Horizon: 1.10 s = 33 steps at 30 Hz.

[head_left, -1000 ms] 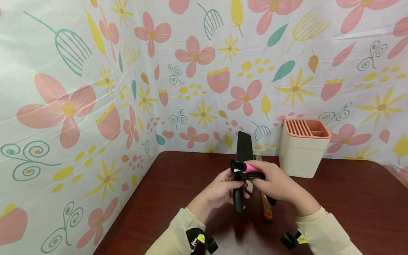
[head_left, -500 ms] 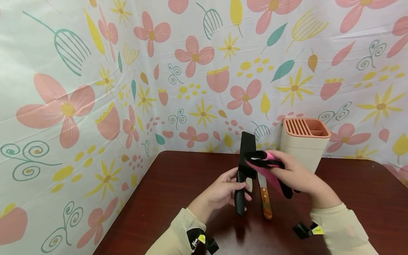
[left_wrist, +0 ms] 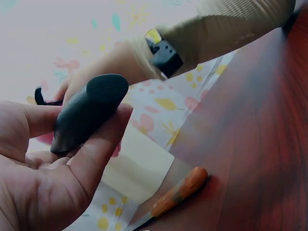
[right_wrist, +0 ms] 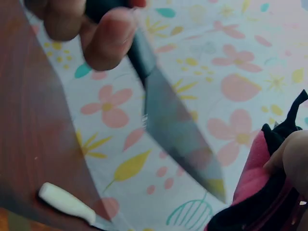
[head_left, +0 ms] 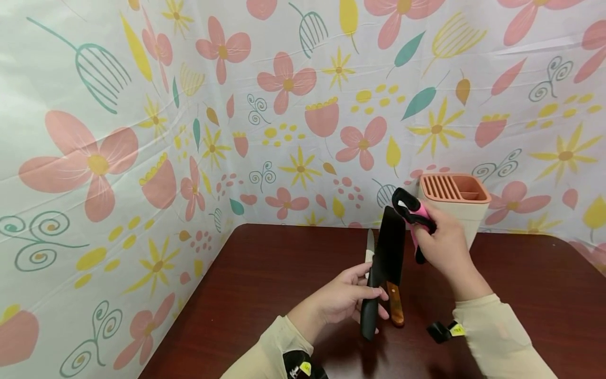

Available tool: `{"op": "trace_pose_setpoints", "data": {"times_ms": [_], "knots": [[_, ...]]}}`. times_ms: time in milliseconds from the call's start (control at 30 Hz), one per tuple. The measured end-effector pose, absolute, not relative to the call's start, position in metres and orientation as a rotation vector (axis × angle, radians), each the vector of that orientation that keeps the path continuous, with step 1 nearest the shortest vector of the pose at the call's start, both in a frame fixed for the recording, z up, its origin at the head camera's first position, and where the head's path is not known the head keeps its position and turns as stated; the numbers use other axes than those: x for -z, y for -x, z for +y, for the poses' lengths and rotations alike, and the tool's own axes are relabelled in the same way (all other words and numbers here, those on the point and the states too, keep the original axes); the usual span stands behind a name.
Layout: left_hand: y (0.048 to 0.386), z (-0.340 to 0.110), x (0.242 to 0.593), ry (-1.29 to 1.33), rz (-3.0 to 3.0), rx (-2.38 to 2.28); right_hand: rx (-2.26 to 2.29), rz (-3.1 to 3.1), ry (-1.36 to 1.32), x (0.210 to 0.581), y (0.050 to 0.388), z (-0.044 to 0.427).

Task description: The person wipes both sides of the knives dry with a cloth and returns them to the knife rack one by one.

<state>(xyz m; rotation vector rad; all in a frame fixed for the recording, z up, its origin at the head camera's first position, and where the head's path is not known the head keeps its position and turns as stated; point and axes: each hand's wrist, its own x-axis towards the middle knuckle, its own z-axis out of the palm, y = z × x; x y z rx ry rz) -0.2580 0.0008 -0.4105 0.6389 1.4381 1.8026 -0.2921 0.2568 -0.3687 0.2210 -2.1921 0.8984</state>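
In the head view, my left hand (head_left: 347, 297) pinches the black handle of a kitchen knife (head_left: 390, 250), its broad blade pointing up and away over the table. The right wrist view shows that blade (right_wrist: 180, 134) side-on, tapering to a point. My right hand (head_left: 447, 231) grips a pink and black bundle (head_left: 416, 216), just right of the blade's tip. It looks like soft fabric with black strips in the right wrist view; its exact kind is unclear. Behind the held knife lie a wooden-handled knife (head_left: 395, 304), its blade hidden, and a white-handled knife (head_left: 370, 247).
A cream knife holder (head_left: 454, 218) with a slotted orange-pink top stands at the table's back right, partly behind my right hand. The dark red-brown table (head_left: 265, 295) ends against a flower-patterned cloth (head_left: 303, 116) at the back and left.
My right hand and the bundle have moved from over the held knife to its right and risen. My left hand has shifted right and slightly nearer, turning the blade's broad side into view.
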Motion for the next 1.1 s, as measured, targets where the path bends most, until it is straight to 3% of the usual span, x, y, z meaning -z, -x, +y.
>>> {"op": "trace_pose_setpoints", "data": {"times_ms": [1100], "knots": [[0.273,-0.007,0.417,-0.629,1.547,-1.877,-0.900,-2.441,-0.598,0.383,0.286,0.218]]}}
